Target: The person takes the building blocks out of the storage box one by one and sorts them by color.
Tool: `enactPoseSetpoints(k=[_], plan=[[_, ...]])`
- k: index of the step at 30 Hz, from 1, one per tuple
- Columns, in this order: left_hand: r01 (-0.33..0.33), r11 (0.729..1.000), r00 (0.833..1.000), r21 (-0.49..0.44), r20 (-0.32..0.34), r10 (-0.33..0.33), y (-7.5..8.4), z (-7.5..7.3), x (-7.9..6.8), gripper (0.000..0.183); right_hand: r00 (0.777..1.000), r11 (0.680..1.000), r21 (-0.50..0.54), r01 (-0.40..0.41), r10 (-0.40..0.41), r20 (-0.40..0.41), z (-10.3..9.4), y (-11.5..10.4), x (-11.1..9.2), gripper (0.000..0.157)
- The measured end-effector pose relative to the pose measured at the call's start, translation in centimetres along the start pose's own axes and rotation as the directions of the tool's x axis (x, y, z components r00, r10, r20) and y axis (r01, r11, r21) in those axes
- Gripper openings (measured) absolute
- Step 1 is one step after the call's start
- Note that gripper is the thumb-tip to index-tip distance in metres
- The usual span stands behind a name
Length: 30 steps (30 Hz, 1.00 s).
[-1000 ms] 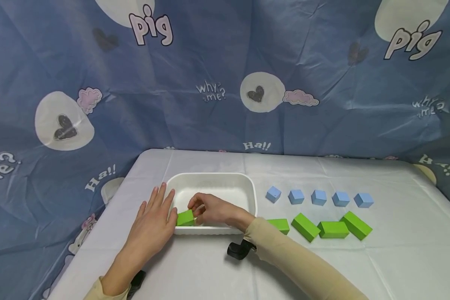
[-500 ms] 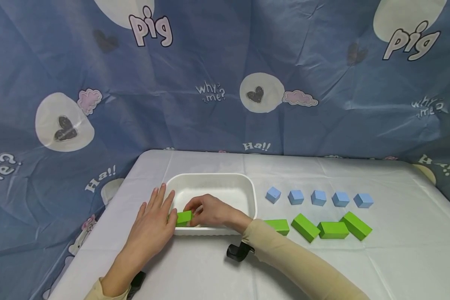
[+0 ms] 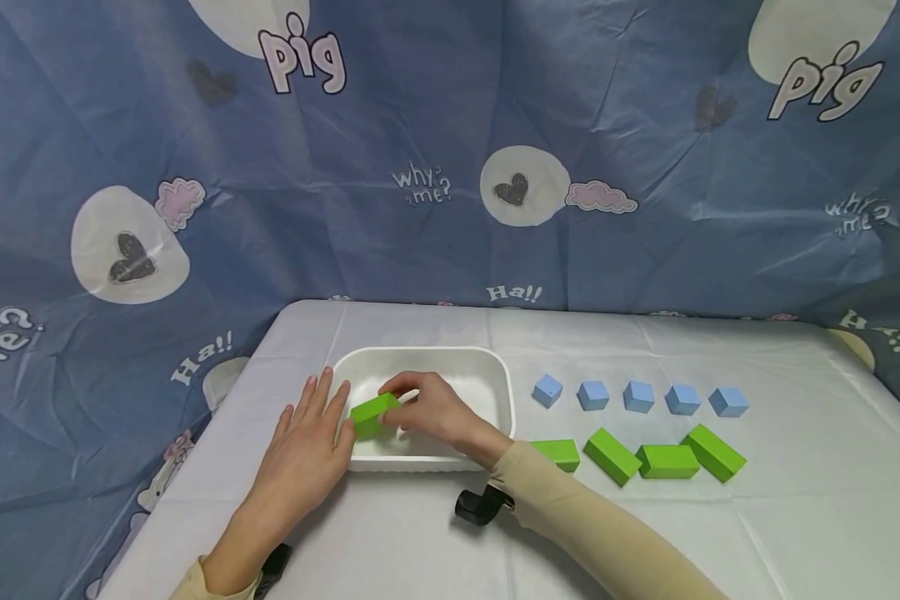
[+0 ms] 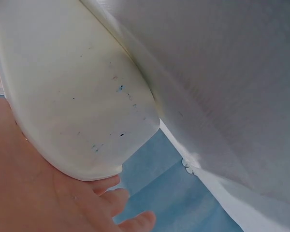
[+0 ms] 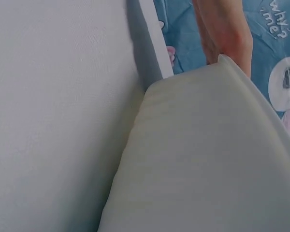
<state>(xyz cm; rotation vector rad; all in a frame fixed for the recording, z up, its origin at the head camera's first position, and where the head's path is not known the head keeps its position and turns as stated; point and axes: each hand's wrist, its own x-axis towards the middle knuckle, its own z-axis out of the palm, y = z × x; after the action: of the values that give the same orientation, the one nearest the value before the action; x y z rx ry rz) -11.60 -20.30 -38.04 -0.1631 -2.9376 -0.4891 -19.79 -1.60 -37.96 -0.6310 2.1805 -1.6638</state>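
A white rectangular tray (image 3: 450,358) lies on the left part of the table. My left hand (image 3: 303,450) rests at its left rim with straight, slightly spread fingers; the left wrist view shows that hand (image 4: 53,193) against the tray's outer wall (image 4: 96,106). Over the tray's left half, my right hand (image 3: 431,408) pinches a green block (image 3: 371,412) by its right end between thumb and fingers. The block is tilted, its left end close to my left thumb. In the right wrist view the tray wall (image 5: 203,145) hides the right hand's fingers and the block.
Right of the tray stands a row of several blue cubes (image 3: 638,397). In front of them lie several green blocks (image 3: 667,461) at differing angles, the leftmost (image 3: 558,454) partly behind my right sleeve (image 3: 570,500). A patterned blue cloth (image 3: 420,242) hangs behind the white table (image 3: 817,500).
The right hand first closed in on the green block at the tray's front left, then raised it and shifted it back and slightly right, tilting it. The left hand stays put.
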Motion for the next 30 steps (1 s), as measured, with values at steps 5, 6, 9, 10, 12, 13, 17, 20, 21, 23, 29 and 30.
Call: enactPoseSetpoints(k=[5, 6, 9, 10, 12, 13, 17, 20, 21, 23, 29, 30], plan=[[-0.003, 1.000, 1.000, 0.004, -0.005, 0.003, 0.0, 0.0, 0.0, 0.055, 0.985, 0.999, 0.037, -0.006, 0.012, -0.172, -0.1, -0.3, 0.0, 0.030], [-0.003, 1.000, 1.000, 0.007, -0.006, 0.003, 0.0, 0.0, 0.0, 0.055, 0.981, 0.999, 0.041, 0.001, 0.007, -0.193, -0.2, -0.4, 0.1, 0.030], [-0.002, 1.000, 1.000, 0.014, -0.006, 0.002, 0.0, 0.0, 0.0, 0.055, 0.972, 0.997, 0.059, 0.056, -0.041, -0.230, -0.2, -0.6, 0.1, 0.031], [-0.002, 1.000, 1.000, 0.016, -0.005, 0.002, 0.0, 0.0, 0.0, 0.055, 0.970, 0.995, 0.064, 0.074, -0.057, -0.238, -0.2, -0.7, 0.1, 0.031], [-0.001, 1.000, 1.000, 0.016, -0.004, 0.001, -0.1, 0.1, 0.1, 0.055, 0.966, 0.990, 0.084, 0.110, -0.086, -0.245, -0.3, -0.7, 0.2, 0.031], [0.000, 1.000, 1.000, 0.014, -0.002, 0.000, -0.1, 0.1, 0.1, 0.055, 0.964, 0.988, 0.094, 0.123, -0.096, -0.247, -0.3, -0.8, 0.2, 0.031], [-0.001, 1.000, 1.000, 0.002, 0.002, 0.001, -0.3, 0.3, 0.1, 0.055, 0.963, 0.980, 0.140, 0.145, -0.107, -0.247, -0.6, -0.8, 0.1, 0.033], [-0.001, 1.000, 1.000, -0.005, 0.003, 0.001, -0.3, 0.5, 0.1, 0.055, 0.965, 0.974, 0.175, 0.141, -0.096, -0.242, -0.9, -1.2, -0.2, 0.035], [-0.001, 1.000, 1.000, -0.006, 0.004, 0.001, -0.3, 0.5, 0.1, 0.055, 0.965, 0.974, 0.180, 0.141, -0.096, -0.242, -1.0, -1.2, -0.2, 0.035], [-0.002, 1.000, 1.000, -0.002, 0.004, 0.002, -0.2, 0.5, 0.1, 0.055, 0.966, 0.972, 0.189, 0.140, -0.092, -0.241, -1.2, -1.3, -0.3, 0.036], [-0.010, 1.000, 1.000, 0.003, -0.011, 0.010, -0.2, 0.2, 0.2, 0.055, 0.963, 0.974, 0.175, 0.147, -0.100, -0.251, -2.1, -1.7, -0.4, 0.036], [-0.011, 1.000, 1.000, 0.001, -0.014, 0.011, -0.2, 0.1, 0.2, 0.055, 0.962, 0.973, 0.174, 0.148, -0.102, -0.252, -2.3, -1.7, -0.5, 0.037]])
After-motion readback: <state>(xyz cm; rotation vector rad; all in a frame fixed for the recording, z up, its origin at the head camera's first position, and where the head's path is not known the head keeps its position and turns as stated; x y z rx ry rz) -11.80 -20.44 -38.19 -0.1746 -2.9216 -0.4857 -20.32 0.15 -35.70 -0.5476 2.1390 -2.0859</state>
